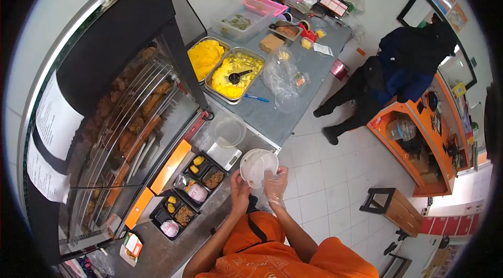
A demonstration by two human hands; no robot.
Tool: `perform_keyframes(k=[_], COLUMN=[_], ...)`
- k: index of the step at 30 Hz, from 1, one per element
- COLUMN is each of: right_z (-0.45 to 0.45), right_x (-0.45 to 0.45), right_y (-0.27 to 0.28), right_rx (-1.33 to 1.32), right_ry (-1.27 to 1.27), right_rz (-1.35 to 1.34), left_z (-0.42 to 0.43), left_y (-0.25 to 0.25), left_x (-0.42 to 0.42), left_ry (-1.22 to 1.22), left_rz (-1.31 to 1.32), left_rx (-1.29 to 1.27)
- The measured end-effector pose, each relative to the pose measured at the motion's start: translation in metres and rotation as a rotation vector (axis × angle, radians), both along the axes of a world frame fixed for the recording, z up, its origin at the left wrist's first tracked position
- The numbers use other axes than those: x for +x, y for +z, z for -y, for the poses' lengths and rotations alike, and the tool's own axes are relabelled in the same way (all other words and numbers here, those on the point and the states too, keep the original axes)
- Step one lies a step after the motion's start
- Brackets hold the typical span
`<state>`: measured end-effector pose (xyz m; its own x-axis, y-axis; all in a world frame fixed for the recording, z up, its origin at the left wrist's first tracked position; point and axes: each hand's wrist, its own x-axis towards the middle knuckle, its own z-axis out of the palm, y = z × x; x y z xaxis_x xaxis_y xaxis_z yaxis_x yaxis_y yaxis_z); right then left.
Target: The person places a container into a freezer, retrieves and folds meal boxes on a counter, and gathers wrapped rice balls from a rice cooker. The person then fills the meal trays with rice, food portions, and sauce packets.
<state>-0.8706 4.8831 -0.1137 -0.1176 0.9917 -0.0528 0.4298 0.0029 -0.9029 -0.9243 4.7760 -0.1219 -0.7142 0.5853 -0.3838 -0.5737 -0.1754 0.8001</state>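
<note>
A round, whitish plastic container (259,165) is held up in front of my body, over the edge of the metal counter. My left hand (240,192), bare, is closed on its lower left rim. On the lower right side my right hand (276,186), in a clear plastic glove, grips it too. Just beyond it stands an empty clear round tub (229,130) beside a small white scale-like box (224,155). To my left lie two black compartment trays, the nearer-to-me one (173,213) and another (200,179), with fried pieces, yellow pieces and a wrapped white ball.
A glass display cabinet (131,136) with fried food stands on the left. Metal pans of yellow food (236,75) and a plastic bag (285,81) sit on the grey table (309,76). A person in dark clothes (393,68) stands right, by an orange counter (414,136). A wooden stool (395,210) is nearby.
</note>
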Motion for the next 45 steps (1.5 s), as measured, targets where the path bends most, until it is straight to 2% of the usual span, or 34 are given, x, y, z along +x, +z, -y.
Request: perform_keyframes(k=[4,6,7,11,13,17,19,21,24,25,26,27,28,29,30,31,33,35,37,38,39,40,41,43,45], right_z=[-0.010,-0.018,-0.020,-0.021,-0.023,-0.030,-0.025,-0.021,-0.010,0.000,0.009,0.005,0.002,0.001,0.025,0.048,0.059,0.085,0.134,0.157,0.178,0.186,0.191,0.221,0.234], right_x=[-0.006,0.000,-0.002,-0.008,-0.017,-0.013,-0.014,-0.014,-0.035,-0.043,-0.047,-0.045,-0.042,-0.031,-0.046,-0.058,-0.063,-0.078,-0.085,-0.084,-0.083,-0.086,-0.085,-0.080,-0.058], right_y=[-0.003,-0.041,-0.043,-0.048,-0.017,-0.055,-0.062,-0.049,0.022,0.041,0.047,0.035,0.010,-0.023,0.003,0.037,-0.017,-0.036,0.001,0.024,0.036,0.036,0.031,0.043,0.022], right_rx=[0.001,0.028,0.041,-0.393,-0.511,-0.395,-0.383,-0.238,-0.173,-0.153,-0.147,-0.277,-0.306,-0.192,-0.187,-0.452,-0.418,-0.384,-0.598,-0.699,-0.680,-0.727,-0.773,-0.784,-0.871], right_ry=[0.036,0.136,0.186,0.165,0.153,0.314,0.360,0.469,0.641,0.658,0.687,0.830,0.938,0.981,0.913,0.877,1.044,1.240,1.165,1.124,1.093,1.098,1.098,1.131,1.110], right_rz=[-0.001,-0.035,-0.052,-0.175,-0.150,-0.037,-0.021,0.019,0.127,0.045,-0.043,-0.111,-0.159,-0.114,0.037,-0.021,-0.043,-0.193,-0.178,-0.166,-0.250,-0.190,-0.133,-0.126,-0.267], left_z=[-0.006,-0.006,-0.005,-0.011,-0.007,-0.001,-0.003,0.002,0.032,0.037,0.050,0.062,0.081,0.094,0.103,0.114,0.146,0.190,0.243,0.273,0.304,0.344,0.379,0.470,0.563], left_y=[-0.004,-0.005,-0.006,-0.008,-0.014,-0.007,0.010,0.013,-0.016,-0.019,-0.022,0.008,0.023,0.021,-0.002,-0.015,-0.015,0.013,0.041,0.051,0.053,0.024,0.050,0.022,0.027], left_x=[-0.002,-0.004,-0.004,-0.004,-0.007,-0.013,-0.018,-0.018,-0.020,-0.018,-0.018,-0.023,-0.024,-0.020,-0.015,-0.008,-0.004,0.004,0.011,0.017,0.026,0.036,0.041,0.061,0.053], left_ry=[0.080,0.081,0.068,0.096,0.127,0.234,0.238,0.213,0.183,0.302,0.242,0.274,0.214,0.290,0.340,0.383,0.436,0.479,0.572,0.659,0.783,0.840,1.038,1.282,1.526], left_rz=[-0.015,-0.070,-0.097,-0.119,0.013,0.133,0.054,0.001,-0.092,-0.195,-0.283,-0.398,-0.177,-0.230,-0.254,-0.289,-0.285,-0.197,-0.120,-0.048,0.050,0.188,0.206,0.167,0.136], left_rx=[0.066,0.057,0.041,0.026,0.155,0.424,0.135,-0.086,-0.385,-0.246,-0.408,-0.490,-0.405,-0.273,-0.134,-0.143,-0.177,-0.224,-0.401,-0.361,-0.274,-0.293,-0.231,-0.202,-0.374])
